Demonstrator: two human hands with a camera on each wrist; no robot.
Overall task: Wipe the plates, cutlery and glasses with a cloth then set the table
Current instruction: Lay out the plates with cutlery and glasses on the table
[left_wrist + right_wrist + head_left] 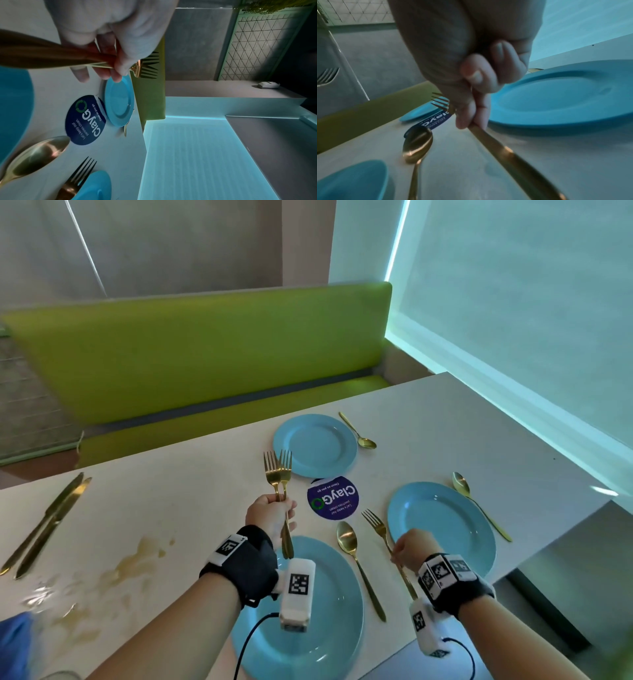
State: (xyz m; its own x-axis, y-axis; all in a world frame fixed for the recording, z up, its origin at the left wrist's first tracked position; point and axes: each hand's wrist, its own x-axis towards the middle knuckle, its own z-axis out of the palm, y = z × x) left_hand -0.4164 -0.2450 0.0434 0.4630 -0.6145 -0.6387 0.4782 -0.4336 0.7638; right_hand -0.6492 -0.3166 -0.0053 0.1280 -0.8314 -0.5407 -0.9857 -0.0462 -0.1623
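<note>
Three sky-blue plates [315,445] and gold cutlery — forks [278,470], spoons [347,537] and knives [51,518] — lie on a cream-white table [171,491] marked by a yellowish-brown stain [137,559] near its left edge. A navy round sticker [334,498] carries white "ClayGo" lettering and a green ring. Behind, a lime-green bench [205,347]. Black wristbands [246,563] bear black-and-white square-code tags.

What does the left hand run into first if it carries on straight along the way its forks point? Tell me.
Probably the far blue plate. The left hand holds two gold forks with their tines aimed away across the table, toward that plate's near left rim. The forks are raised, so they might pass above it toward the green bench; depth is unclear.
</note>
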